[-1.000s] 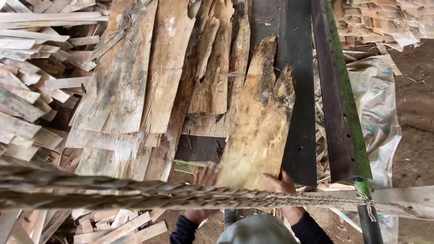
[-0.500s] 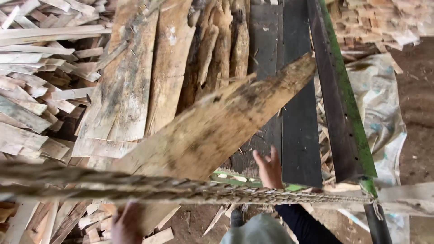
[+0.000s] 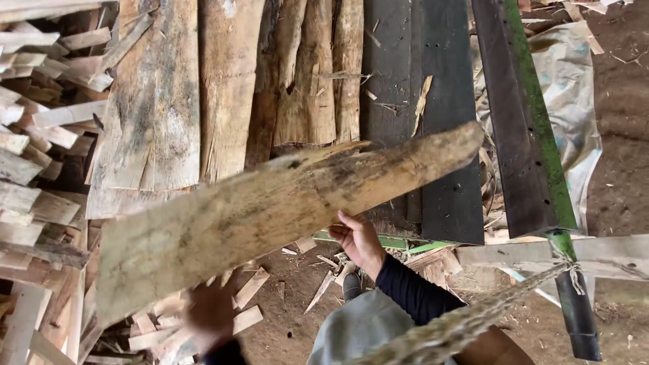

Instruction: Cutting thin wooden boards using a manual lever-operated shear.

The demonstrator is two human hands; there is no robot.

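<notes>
A long rough wooden slab [image 3: 270, 216] with a pale, stained face hangs slantwise across the middle, its narrow end up at the right and its wide end low at the left. My right hand [image 3: 362, 240] grips its lower edge near the middle, thumb against the wood. Blurred, my left hand [image 3: 213, 311] sits just under the wide end; whether it grips the slab is unclear. Behind the slab, more slabs [image 3: 223, 88] lie side by side on a dark bench [image 3: 439, 101].
Cut wood strips [image 3: 34, 135] are piled at the left. A dark rail with a green edge [image 3: 534, 122] slants down the right, beside a plastic sheet [image 3: 574, 101]. A frayed rope [image 3: 473, 318] crosses the bottom right. Wood scraps [image 3: 250, 290] litter the dirt floor.
The slab was lifted off the stack, turned from upright to slanting, and swung left and toward me. My right hand shifted under its middle; my left hand moved in beneath its wide end.
</notes>
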